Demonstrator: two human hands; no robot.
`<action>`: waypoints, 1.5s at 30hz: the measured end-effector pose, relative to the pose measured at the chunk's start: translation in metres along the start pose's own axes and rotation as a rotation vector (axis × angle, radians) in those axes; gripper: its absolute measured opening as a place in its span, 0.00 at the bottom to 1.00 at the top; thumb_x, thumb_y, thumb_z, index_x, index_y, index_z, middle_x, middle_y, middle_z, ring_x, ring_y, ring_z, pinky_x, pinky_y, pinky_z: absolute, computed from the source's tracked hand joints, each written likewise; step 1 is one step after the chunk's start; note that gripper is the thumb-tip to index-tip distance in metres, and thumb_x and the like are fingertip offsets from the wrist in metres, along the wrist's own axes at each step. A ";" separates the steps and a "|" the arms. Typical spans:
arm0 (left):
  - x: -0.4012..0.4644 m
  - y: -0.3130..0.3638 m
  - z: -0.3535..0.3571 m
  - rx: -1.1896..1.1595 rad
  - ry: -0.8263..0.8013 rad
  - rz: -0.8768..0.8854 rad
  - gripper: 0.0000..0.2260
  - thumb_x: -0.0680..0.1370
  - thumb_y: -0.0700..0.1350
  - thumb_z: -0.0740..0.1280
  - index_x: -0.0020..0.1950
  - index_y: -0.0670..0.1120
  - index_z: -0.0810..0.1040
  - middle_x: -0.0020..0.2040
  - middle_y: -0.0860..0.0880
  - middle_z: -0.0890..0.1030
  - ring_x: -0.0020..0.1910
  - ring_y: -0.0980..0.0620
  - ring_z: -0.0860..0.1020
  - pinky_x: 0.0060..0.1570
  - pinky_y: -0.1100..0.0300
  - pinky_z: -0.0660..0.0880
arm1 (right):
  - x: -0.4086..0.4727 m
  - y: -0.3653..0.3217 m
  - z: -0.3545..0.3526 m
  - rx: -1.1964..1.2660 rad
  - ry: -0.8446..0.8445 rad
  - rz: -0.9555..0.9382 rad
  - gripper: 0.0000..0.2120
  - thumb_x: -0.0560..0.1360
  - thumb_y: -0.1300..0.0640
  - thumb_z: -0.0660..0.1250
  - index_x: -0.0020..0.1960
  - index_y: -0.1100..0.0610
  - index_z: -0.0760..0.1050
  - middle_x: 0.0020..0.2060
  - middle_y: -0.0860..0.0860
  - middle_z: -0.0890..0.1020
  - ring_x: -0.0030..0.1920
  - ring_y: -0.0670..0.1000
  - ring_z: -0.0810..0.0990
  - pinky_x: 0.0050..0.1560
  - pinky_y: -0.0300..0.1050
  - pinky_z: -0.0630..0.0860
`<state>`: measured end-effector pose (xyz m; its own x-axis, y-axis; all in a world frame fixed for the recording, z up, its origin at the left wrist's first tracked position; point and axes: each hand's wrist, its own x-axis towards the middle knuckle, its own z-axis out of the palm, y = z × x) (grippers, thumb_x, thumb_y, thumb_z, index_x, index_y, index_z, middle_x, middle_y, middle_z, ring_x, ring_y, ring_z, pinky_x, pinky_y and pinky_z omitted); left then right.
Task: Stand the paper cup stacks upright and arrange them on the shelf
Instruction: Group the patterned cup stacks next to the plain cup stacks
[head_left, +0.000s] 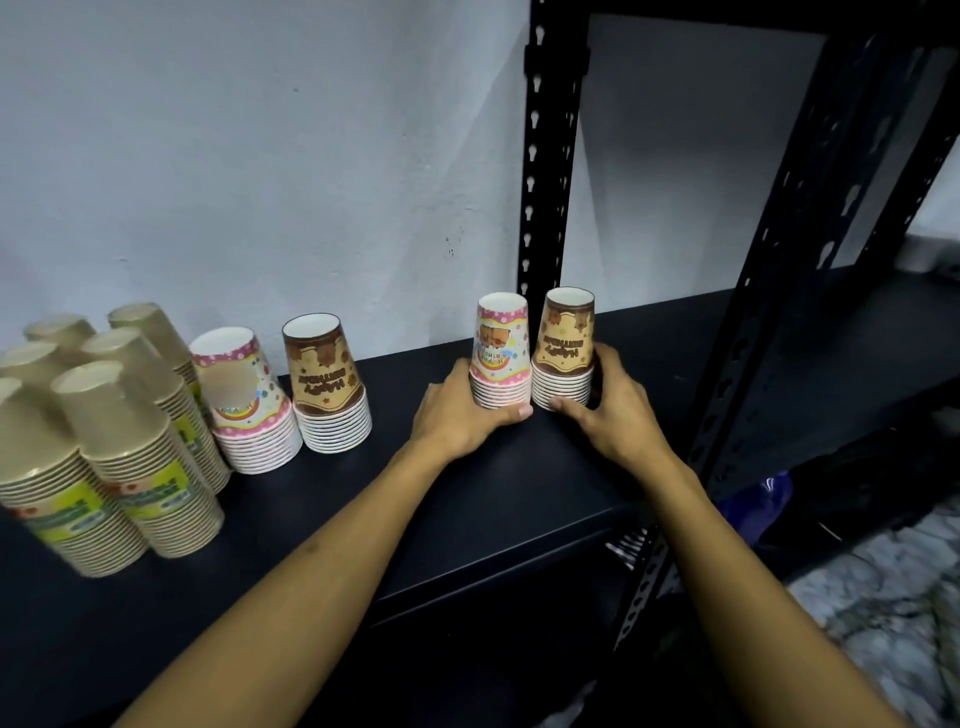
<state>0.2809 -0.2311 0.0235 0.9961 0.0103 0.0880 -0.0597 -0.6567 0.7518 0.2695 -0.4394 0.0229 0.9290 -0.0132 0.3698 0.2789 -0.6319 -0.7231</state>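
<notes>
**Q:** Forearms nearest the lens, both stretched forward. What are the hands doing at the far end?

**A:** Left hand (462, 410) is cupped round the base of the pink cup stack (500, 353), thumb lying along its lowest rims. Right hand (608, 400) is wrapped round the base of the brown cup stack (565, 348), fingers behind it, thumb in front. Neither hand is spread flat; each curls on its own stack.

**Q:** Position of those two stacks?

**A:** Upright, mouths down, on the black shelf (467, 499) near the rear upright post (550, 156). Sides touching or very nearly so.

**Q:** Why hold low rather than at the top?

**A:** Judgement: gripping the nested rims steadies the whole column and lets both slide together without tipping.

**Q:** Rest of the shelf?

**A:** A second pink stack (247, 400) and second brown stack (330, 384) stand side by side further left; beyond them a cluster of plain kraft stacks (104, 441), also standing. No stack is seen lying down.

**Q:** Stage?

**A:** Likely the arranging phase: the held pair sits well apart from the others, so closing that gap seems next.
</notes>
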 end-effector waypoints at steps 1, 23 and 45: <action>-0.004 0.000 0.000 0.002 0.000 0.005 0.43 0.59 0.70 0.76 0.69 0.53 0.70 0.67 0.52 0.79 0.69 0.46 0.74 0.64 0.45 0.75 | -0.002 -0.001 0.000 0.004 -0.008 -0.006 0.37 0.71 0.55 0.77 0.75 0.53 0.63 0.68 0.52 0.77 0.67 0.53 0.76 0.64 0.45 0.72; -0.141 -0.048 -0.071 0.074 0.353 0.018 0.43 0.58 0.58 0.83 0.68 0.50 0.71 0.64 0.51 0.81 0.64 0.50 0.78 0.61 0.56 0.74 | -0.061 -0.071 0.043 0.137 -0.326 -0.201 0.34 0.68 0.55 0.80 0.69 0.52 0.66 0.60 0.44 0.80 0.57 0.41 0.80 0.58 0.34 0.76; -0.152 0.008 -0.173 0.189 0.320 0.129 0.28 0.74 0.60 0.72 0.70 0.50 0.74 0.67 0.51 0.79 0.66 0.52 0.76 0.64 0.53 0.73 | -0.013 -0.152 0.017 0.172 -0.419 -0.334 0.41 0.66 0.41 0.77 0.74 0.53 0.68 0.60 0.48 0.79 0.58 0.46 0.81 0.59 0.42 0.79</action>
<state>0.1177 -0.1075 0.1289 0.9088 0.1332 0.3954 -0.1402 -0.7952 0.5900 0.2193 -0.3305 0.1179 0.7911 0.4968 0.3568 0.5771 -0.4132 -0.7044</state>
